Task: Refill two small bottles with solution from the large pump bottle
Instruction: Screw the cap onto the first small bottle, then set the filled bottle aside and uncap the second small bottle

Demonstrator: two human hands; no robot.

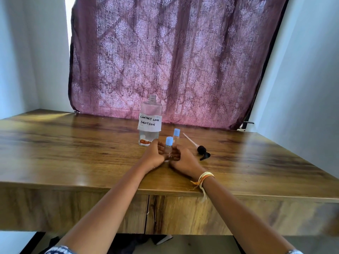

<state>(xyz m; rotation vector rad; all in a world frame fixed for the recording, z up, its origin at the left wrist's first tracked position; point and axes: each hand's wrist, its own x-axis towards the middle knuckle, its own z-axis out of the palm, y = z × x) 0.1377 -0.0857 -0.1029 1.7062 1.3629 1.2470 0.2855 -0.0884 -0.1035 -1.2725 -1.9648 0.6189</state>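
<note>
Small clear bottle with a pale blue cap is standing on the glossy wooden table, and I am cupping it with my left hand and right hand, fingers curled around its smooth cylindrical body.

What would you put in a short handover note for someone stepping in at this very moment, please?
Left hand and right hand: together around the near small bottle, capped, upright on the table.
Far small bottle: capped, just behind.
Large bottle: neck open, little liquid.
Pump head: off, lying right of the bottles.
Done: pump removed.
Left: fill levels unclear; check both, refit pump.
</note>
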